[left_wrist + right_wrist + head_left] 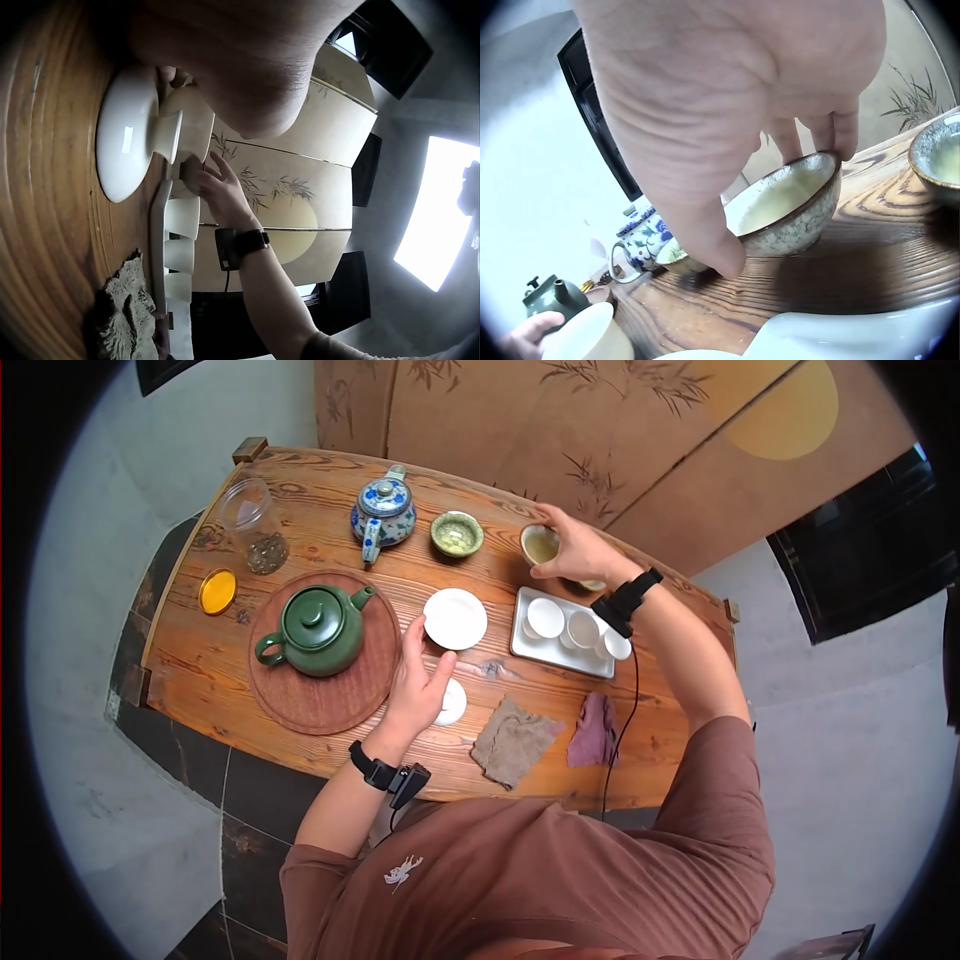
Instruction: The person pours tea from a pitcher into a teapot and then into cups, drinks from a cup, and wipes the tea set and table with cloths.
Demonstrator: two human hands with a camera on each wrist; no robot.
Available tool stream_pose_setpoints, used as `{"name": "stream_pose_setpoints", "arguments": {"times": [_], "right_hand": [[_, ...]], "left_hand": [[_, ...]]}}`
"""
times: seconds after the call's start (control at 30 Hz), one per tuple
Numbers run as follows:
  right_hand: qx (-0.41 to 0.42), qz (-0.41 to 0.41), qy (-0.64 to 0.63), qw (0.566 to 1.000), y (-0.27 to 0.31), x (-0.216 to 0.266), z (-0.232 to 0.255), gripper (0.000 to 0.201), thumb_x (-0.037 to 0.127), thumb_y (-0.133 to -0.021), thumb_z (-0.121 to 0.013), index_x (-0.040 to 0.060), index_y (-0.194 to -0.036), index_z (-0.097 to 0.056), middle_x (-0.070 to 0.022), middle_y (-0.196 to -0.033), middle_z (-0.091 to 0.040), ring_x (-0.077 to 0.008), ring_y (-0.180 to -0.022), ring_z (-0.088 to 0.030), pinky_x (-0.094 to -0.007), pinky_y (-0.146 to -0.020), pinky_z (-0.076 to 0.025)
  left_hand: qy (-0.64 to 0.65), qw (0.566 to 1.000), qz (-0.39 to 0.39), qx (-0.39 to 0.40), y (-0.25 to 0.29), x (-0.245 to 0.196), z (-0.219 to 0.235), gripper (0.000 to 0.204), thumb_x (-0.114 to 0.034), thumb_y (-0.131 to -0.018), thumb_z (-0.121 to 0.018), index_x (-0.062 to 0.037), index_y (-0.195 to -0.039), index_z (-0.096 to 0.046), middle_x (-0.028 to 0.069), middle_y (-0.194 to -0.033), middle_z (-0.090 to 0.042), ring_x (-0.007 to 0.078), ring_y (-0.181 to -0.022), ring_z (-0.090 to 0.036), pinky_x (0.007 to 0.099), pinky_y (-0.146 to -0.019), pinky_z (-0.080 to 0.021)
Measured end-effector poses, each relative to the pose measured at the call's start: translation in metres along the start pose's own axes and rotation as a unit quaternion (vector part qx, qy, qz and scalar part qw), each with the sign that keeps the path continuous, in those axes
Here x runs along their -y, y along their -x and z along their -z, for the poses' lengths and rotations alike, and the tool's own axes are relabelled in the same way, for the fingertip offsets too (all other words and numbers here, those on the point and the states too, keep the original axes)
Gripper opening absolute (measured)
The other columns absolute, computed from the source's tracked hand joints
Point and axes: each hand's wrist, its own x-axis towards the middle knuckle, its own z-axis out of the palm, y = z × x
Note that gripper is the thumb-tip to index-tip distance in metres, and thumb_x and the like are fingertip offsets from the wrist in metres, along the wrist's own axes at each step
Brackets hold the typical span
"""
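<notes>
My right hand grips a speckled tea bowl by its rim, thumb on one side and fingers on the other. Pale green tea lies in this bowl, and a shadow falls on the table below it. My left hand holds a plain white bowl, thumb at the near rim and fingers along its left side. Close by the left hand, a white lid with a flared knob lies on the wood, partly hidden by that hand in the head view. A second speckled bowl stands beyond the right hand.
A white tray bears several small white cups. Two cloths lie near the front edge. On the left, a green teapot sits on a round wooden board. Behind stand a blue-and-white teapot, a green bowl and a clear jar.
</notes>
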Motion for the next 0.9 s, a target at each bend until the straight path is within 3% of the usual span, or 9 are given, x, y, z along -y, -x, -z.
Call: {"name": "stream_pose_setpoints", "arguments": {"times": [0.33, 0.5, 0.6, 0.63, 0.73, 0.9], "right_hand": [[-0.063, -0.046, -0.031, 0.996, 0.133, -0.002, 0.079, 0.108, 0.027, -0.073, -0.091, 0.0085, -0.161, -0.031, -0.0235, -0.151, -0.055, -0.0385, -0.139, -0.053, -0.0433, -0.118, -0.043], [-0.096, -0.101, -0.045, 0.989, 0.228, -0.036, 0.105, 0.109, 0.023, -0.073, -0.091, 0.0086, -0.162, -0.03, -0.0234, -0.152, -0.053, -0.0359, -0.139, -0.053, -0.0418, -0.118, -0.043], [-0.117, -0.142, -0.037, 0.982, 0.291, -0.065, 0.114, 0.109, 0.022, -0.074, -0.091, 0.0085, -0.163, -0.029, -0.0239, -0.152, -0.052, -0.0339, -0.14, -0.053, -0.0404, -0.119, -0.043], [-0.137, -0.165, -0.005, 0.977, 0.312, -0.072, 0.116, 0.11, 0.028, -0.072, -0.09, 0.0036, -0.161, -0.031, -0.0227, -0.152, -0.054, -0.0341, -0.137, -0.055, -0.0385, -0.116, -0.045], [-0.14, -0.226, -0.007, 0.964, 0.373, -0.085, 0.129, 0.109, 0.022, -0.074, -0.09, 0.008, -0.163, -0.029, -0.0218, -0.154, -0.052, -0.0321, -0.138, -0.054, -0.0387, -0.118, -0.044], [-0.176, -0.354, -0.021, 0.918, 0.452, -0.131, 0.133, 0.111, 0.017, -0.068, -0.09, 0.0075, -0.162, -0.033, -0.0196, -0.153, -0.054, -0.0321, -0.134, -0.056, -0.0378, -0.113, -0.047]], "left_hand": [[0.056, 0.998, 0.015, 0.02, -0.001, -0.002, -0.002, 0.06, -0.007, -0.108, -0.053, 0.0042, -0.158, -0.023, 0.0236, -0.16, -0.038, 0.0297, -0.149, -0.039, 0.0405, -0.123, -0.031], [0.065, 0.998, 0.005, 0.021, -0.002, 0.004, -0.003, 0.057, -0.011, -0.11, -0.051, 0.0038, -0.158, -0.024, 0.024, -0.162, -0.038, 0.0296, -0.15, -0.039, 0.0404, -0.124, -0.027], [0.06, 0.998, 0.011, 0.019, -0.002, 0.006, -0.002, 0.057, -0.012, -0.11, -0.051, 0.0035, -0.158, -0.026, 0.0237, -0.162, -0.038, 0.029, -0.151, -0.037, 0.04, -0.125, -0.026], [0.055, 0.998, 0.015, 0.019, -0.002, 0.005, -0.003, 0.056, -0.012, -0.11, -0.052, 0.0035, -0.158, -0.026, 0.0238, -0.162, -0.038, 0.0289, -0.151, -0.037, 0.04, -0.125, -0.025], [0.033, 0.999, 0.023, 0.013, -0.002, 0.002, -0.001, 0.057, -0.013, -0.11, -0.052, 0.003, -0.158, -0.026, 0.0245, -0.162, -0.037, 0.0293, -0.151, -0.037, 0.0404, -0.125, -0.025], [0.01, 0.999, 0.03, 0.014, -0.002, -0.001, -0.001, 0.057, -0.014, -0.11, -0.052, 0.0024, -0.158, -0.025, 0.0245, -0.162, -0.037, 0.0298, -0.15, -0.038, 0.0411, -0.124, -0.026]]}}
